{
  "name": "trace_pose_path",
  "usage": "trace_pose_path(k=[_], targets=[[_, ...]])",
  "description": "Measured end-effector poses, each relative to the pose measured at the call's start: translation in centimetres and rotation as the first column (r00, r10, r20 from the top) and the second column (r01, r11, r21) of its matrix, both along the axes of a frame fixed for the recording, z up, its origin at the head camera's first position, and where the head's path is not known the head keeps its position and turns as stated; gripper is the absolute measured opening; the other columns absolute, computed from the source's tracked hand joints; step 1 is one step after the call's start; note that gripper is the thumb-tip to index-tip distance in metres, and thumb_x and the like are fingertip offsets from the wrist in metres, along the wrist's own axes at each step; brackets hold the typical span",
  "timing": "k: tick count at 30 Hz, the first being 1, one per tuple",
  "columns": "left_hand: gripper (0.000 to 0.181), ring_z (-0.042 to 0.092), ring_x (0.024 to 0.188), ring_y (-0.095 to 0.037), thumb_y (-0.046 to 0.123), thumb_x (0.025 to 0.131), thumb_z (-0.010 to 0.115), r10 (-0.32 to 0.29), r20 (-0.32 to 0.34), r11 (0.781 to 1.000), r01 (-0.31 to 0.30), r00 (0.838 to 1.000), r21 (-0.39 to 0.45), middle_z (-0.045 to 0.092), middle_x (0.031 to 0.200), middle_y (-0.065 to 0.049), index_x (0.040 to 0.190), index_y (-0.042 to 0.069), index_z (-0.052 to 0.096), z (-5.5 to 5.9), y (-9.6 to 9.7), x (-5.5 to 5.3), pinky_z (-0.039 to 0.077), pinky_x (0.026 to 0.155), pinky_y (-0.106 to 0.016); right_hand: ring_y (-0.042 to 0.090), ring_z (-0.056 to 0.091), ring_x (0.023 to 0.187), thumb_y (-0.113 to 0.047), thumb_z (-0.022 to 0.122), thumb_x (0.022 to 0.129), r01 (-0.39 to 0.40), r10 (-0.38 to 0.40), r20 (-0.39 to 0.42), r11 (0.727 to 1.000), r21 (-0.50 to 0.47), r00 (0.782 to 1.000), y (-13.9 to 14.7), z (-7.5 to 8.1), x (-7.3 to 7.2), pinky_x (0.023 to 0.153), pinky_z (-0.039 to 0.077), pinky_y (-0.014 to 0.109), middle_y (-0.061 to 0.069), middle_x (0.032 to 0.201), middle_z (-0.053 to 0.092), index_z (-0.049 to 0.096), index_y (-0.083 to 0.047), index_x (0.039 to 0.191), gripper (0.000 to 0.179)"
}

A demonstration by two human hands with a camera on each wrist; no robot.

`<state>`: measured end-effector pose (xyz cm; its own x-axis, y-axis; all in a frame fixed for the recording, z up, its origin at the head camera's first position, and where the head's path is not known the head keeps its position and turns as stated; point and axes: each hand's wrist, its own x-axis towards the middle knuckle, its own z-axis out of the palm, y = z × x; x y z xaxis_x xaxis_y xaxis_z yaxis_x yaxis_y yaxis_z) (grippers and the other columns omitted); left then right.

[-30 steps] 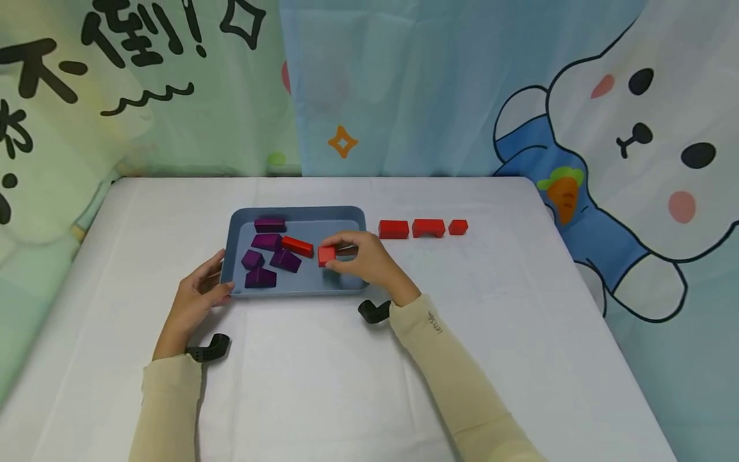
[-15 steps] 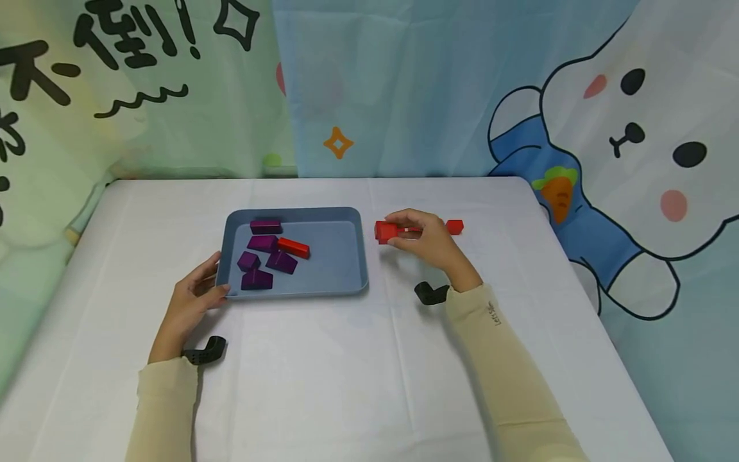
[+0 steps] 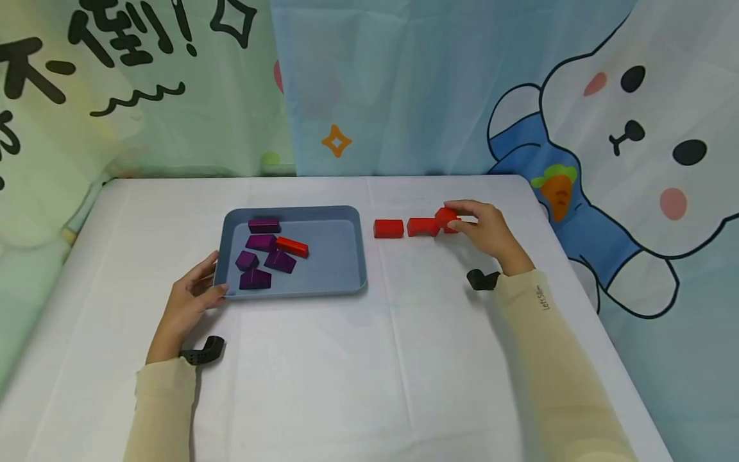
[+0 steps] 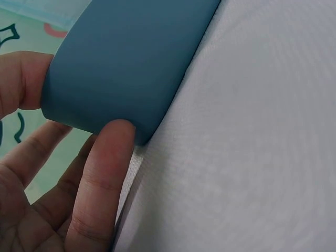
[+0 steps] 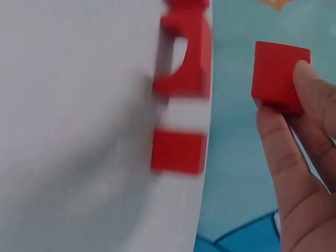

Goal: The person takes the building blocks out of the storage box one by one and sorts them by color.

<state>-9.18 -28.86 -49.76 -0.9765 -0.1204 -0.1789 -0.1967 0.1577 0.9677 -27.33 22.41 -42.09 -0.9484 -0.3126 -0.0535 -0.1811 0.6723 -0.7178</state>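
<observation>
My right hand (image 3: 493, 232) pinches a red cube block (image 5: 278, 76) between thumb and fingers, raised above the right end of a row of red blocks. In the right wrist view, that row shows an arched red block (image 5: 194, 58) and a small red block (image 5: 178, 151), both apart from the held cube. My left hand (image 3: 187, 308) grips the near left corner of a blue-grey tray (image 3: 329, 273), its thumb (image 4: 100, 184) on the near wall. Inside the tray lie several purple blocks (image 3: 255, 279) and one long red block (image 3: 292, 247).
A red rectangular block (image 3: 389, 229) stands at the row's left end, just right of the tray. White cloth covers the table (image 3: 323, 385). A printed curtain (image 3: 404, 90) hangs behind its far edge. Each wrist carries a black device (image 3: 204, 351).
My right hand has carried the red cube from over the tray to the right, along the red row to its far end. My left hand stays on the tray's corner.
</observation>
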Motion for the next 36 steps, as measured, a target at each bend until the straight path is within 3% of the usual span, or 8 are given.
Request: trace_pose_path(k=[5, 14, 24, 32, 36], targets=[[0.075, 0.056, 0.109, 0.004, -0.001, 0.101, 0.063, 0.002, 0.001, 1.000, -0.002, 1.000, -0.004, 0.039, 0.166, -0.031, 0.170, 0.005, 0.033, 0.1, -0.1, 0.0, 0.060, 0.078, -0.015, 0.050, 0.044, 0.144, 0.000, 0.063, 0.108, 0.043, -0.041, -0.016, 0.994, 0.097, 0.999, 1.8, 0.0, -1.1, 0.117, 0.044, 0.064, 0.033, 0.153, 0.053, 0.053, 0.006, 0.155, 0.048], [0.075, 0.055, 0.109, 0.003, 0.001, 0.102, 0.064, 0.010, 0.022, 1.000, -0.010, 1.000, -0.015, 0.039, 0.166, -0.030, 0.170, 0.008, 0.033, 0.2, -0.1, 0.0, 0.060, 0.077, -0.016, 0.053, 0.043, 0.142, 0.005, 0.059, 0.108, 0.107, -0.103, -0.029, 0.978, 0.178, 0.994, 4.0, -1.1, -2.2, 0.121, 0.037, 0.066, 0.036, 0.153, 0.050, 0.051, 0.009, 0.153, 0.046], [0.075, 0.056, 0.109, 0.002, 0.000, 0.101, 0.063, 0.008, 0.007, 1.000, -0.008, 1.000, -0.013, 0.039, 0.166, -0.031, 0.169, 0.005, 0.033, 0.1, 0.0, 0.0, 0.060, 0.077, -0.016, 0.054, 0.040, 0.144, 0.005, 0.055, 0.109, 0.109, -0.122, 0.040, 0.965, 0.240, 0.992, 5.2, -3.0, -2.8, 0.122, 0.036, 0.065, 0.037, 0.156, 0.046, 0.051, 0.010, 0.153, 0.044], [0.075, 0.054, 0.128, -0.023, 0.000, 0.101, 0.063, 0.007, 0.008, 1.000, -0.006, 1.000, -0.022, 0.039, 0.167, -0.030, 0.170, 0.006, 0.033, -0.1, 0.0, -0.1, 0.060, 0.079, -0.016, 0.054, 0.039, 0.145, 0.007, 0.056, 0.108, 0.109, -0.128, 0.065, 0.965, 0.240, 0.990, 5.1, -3.4, -2.7, 0.124, 0.034, 0.065, 0.037, 0.157, 0.044, 0.047, 0.009, 0.156, 0.049], [0.075, 0.057, 0.119, -0.012, 0.000, 0.101, 0.063, 0.002, -0.001, 1.000, -0.002, 1.000, -0.021, 0.041, 0.165, -0.031, 0.170, 0.006, 0.033, -0.1, -0.1, -0.2, 0.060, 0.079, -0.016, 0.055, 0.038, 0.146, 0.013, 0.057, 0.105, 0.114, -0.132, 0.057, 0.964, 0.241, 0.990, 4.8, -2.8, -2.7, 0.121, 0.038, 0.065, 0.037, 0.163, 0.036, 0.041, 0.005, 0.162, 0.060]])
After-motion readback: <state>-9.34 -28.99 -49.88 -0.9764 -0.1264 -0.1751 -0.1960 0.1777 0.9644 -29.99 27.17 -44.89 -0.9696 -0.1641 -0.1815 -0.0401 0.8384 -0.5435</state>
